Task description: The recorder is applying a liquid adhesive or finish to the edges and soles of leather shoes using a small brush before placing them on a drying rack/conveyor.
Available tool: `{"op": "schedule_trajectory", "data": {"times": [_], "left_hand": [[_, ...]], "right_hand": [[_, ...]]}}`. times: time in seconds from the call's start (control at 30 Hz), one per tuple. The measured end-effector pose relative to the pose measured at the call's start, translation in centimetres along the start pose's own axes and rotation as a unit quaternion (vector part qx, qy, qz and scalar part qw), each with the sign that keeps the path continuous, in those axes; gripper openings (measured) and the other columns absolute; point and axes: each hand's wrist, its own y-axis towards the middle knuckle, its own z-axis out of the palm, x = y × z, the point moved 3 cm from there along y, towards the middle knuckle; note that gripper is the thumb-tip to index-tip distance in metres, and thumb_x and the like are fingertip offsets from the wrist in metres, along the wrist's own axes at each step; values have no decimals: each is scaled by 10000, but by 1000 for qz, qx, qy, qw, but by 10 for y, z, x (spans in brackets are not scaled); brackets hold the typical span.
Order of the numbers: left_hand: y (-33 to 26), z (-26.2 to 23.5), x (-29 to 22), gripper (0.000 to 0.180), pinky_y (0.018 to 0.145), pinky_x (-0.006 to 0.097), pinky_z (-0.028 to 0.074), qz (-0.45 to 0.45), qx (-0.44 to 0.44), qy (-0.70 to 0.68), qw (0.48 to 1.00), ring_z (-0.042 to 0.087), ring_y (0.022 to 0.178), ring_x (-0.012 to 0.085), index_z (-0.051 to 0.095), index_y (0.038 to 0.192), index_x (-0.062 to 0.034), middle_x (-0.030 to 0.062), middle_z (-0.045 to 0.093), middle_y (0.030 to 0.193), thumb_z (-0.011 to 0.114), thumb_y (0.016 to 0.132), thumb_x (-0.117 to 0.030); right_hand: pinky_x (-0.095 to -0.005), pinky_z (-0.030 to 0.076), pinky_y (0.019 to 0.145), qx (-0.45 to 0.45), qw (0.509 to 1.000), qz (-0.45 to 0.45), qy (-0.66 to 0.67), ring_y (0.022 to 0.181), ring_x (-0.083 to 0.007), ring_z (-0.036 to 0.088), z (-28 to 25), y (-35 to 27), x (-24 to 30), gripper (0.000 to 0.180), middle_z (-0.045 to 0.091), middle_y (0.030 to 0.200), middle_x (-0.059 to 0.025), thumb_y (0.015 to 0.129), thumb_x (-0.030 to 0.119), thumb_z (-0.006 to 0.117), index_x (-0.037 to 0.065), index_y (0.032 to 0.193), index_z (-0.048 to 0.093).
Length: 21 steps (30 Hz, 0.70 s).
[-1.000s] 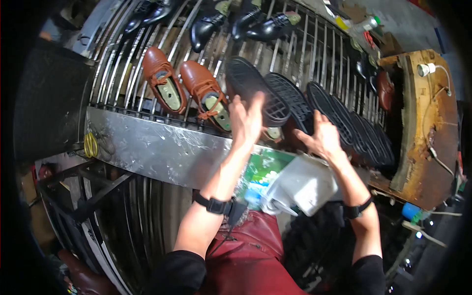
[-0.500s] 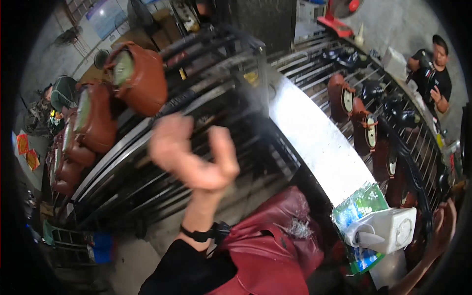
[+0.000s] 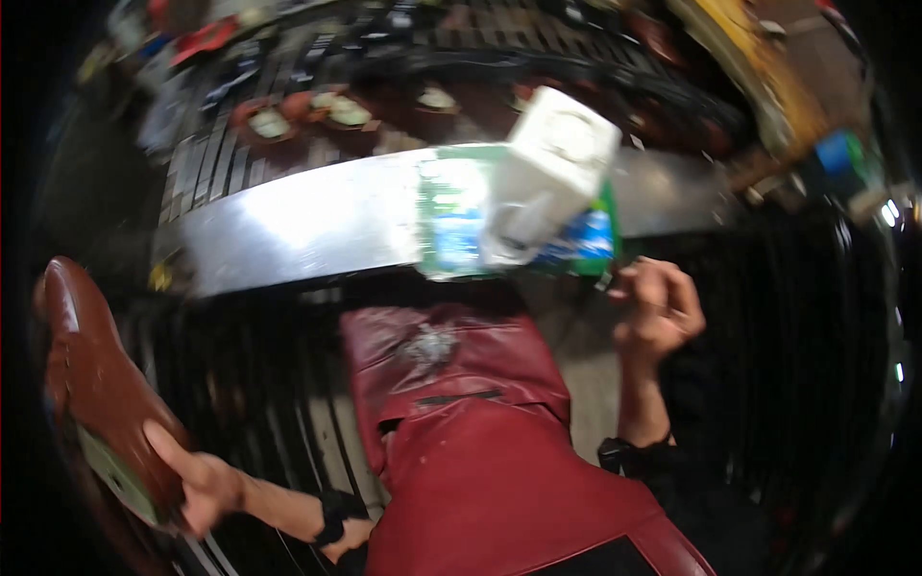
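Observation:
My left hand is low at the left, gripping a brown leather shoe by its heel end; the shoe points up along the left edge. Over at the right, my right hand hangs loosely curled and holds nothing, just below a white plastic jug. That jug sits on a green and blue packet on the shiny metal rail. A dark red apron covers my lap.
Beyond the rail, a metal bar rack carries several brown shoes. A rusty yellow-brown board and a blue object lie at the upper right. Dark rack bars run below the rail on both sides.
The view swung back toward the rail. My left hand, raised and holding nothing half a second ago, now grips a brown shoe low at the left. My right hand has dropped from the rack.

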Motion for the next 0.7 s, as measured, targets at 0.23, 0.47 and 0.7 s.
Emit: {"op": "schedule_trajectory", "data": {"times": [0.23,0.47,0.7], "left_hand": [[-202,97,-10,314,893,397,586,-211,355,-118,903,726,964,250,760,1112,41,163,759,1065,855,826,-48],[-196,109,-118,1097,1143,454,424,-412,502,-264,713,543,1362,352,128,1667,-34,262,524,1472,812,812,33],[-187,209,-84,522,800,356,583,-425,658,-145,604,737,842,228,711,1206,83,110,771,867,874,757,-128]], "right_hand": [[-267,438,517,111,963,-28,-242,665,-98,612,61,-4,-65,585,679,1130,-115,782,75,896,-24,1285,615],[-369,533,585,187,942,9,-278,647,-286,664,73,-11,-73,285,684,919,-152,778,-41,749,-25,1056,686],[-270,441,524,201,946,-56,-248,620,-121,613,74,5,-67,82,675,783,-67,873,-16,808,-7,932,751]]}}
